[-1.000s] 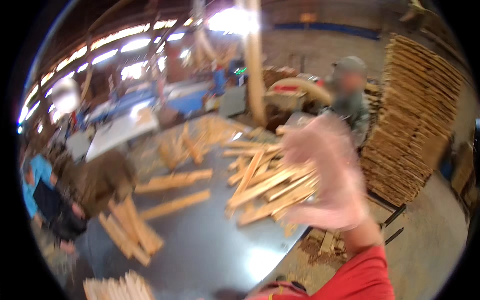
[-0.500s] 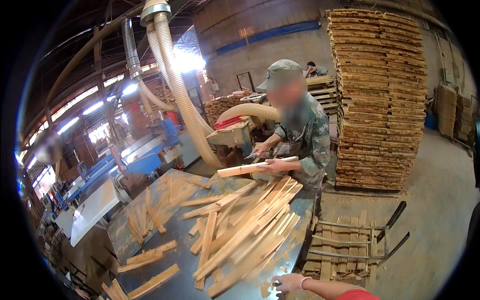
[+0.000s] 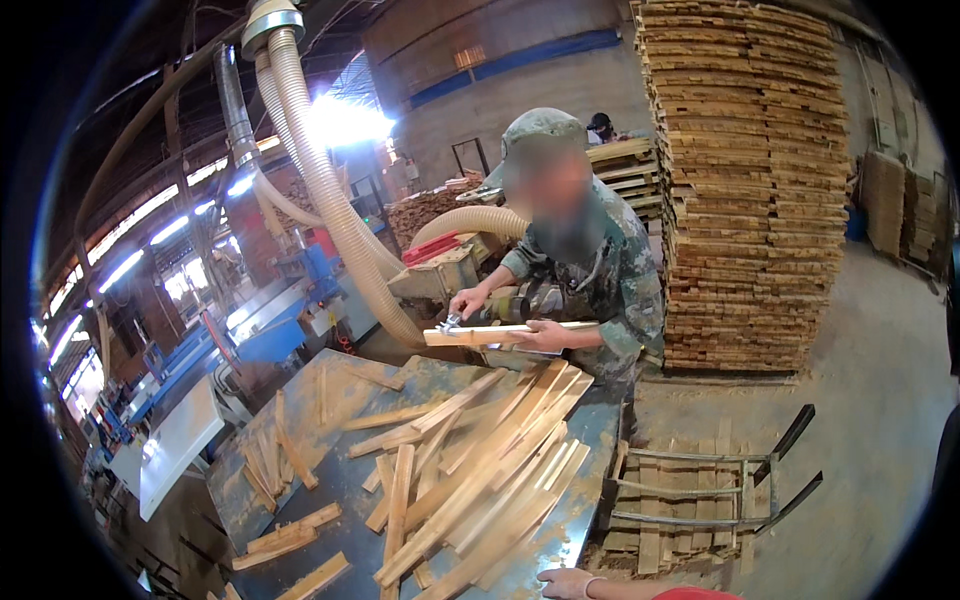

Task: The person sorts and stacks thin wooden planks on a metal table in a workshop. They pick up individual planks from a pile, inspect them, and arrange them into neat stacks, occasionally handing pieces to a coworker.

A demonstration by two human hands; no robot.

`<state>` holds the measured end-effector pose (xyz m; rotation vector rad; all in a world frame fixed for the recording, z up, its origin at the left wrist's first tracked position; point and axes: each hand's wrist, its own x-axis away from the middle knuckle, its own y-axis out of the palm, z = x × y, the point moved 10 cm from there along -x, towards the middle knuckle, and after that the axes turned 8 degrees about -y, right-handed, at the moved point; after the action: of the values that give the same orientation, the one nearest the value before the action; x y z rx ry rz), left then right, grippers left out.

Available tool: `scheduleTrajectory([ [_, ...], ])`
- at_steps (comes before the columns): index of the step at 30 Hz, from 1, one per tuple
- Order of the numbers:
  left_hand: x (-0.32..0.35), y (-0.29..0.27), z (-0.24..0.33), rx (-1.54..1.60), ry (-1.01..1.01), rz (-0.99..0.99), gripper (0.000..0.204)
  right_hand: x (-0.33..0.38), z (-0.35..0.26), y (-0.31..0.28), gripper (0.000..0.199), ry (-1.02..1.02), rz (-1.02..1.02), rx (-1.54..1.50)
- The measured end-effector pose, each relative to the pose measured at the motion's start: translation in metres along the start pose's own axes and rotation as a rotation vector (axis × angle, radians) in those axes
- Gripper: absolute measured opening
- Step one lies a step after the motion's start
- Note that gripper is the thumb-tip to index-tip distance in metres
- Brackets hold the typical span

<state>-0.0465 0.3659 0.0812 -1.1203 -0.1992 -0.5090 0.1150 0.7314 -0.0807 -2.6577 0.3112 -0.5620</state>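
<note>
My right hand, in a pale glove below a red sleeve, is at the near right edge of the metal-topped table. Its fingers stretch out toward the left, and nothing shows in them; the lower part of the hand is cut off by the picture's edge. Nearest to it lies a loose heap of wooden strips. My left hand is out of view. Across the table, a co-worker in camouflage clothing holds a wooden strip and presses a small metallic tool to its end.
More strips lie scattered on the table's left side amid sawdust. A metal-framed rack with wood pieces stands low on the right. Behind it rises a tall stack of boards. Ribbed hoses hang beyond the table.
The co-worker's tool has moved left onto the strip's end. My right hand has shifted slightly left and lower in the picture, and the whole view has moved a little.
</note>
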Motion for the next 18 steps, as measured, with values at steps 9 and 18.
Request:
scheduleTrajectory([
  [9, -0.022, 0.035, -0.006, -0.016, -0.043, 0.003, 0.051, -0.047, 0.002, -0.020, 0.046, -0.141, 0.044, 0.264],
  [18, -0.120, 0.038, -0.007, -0.166, -0.026, 0.390, 0.056, -0.083, -0.045, -0.081, 0.040, -0.188, 0.319, 0.738],
])
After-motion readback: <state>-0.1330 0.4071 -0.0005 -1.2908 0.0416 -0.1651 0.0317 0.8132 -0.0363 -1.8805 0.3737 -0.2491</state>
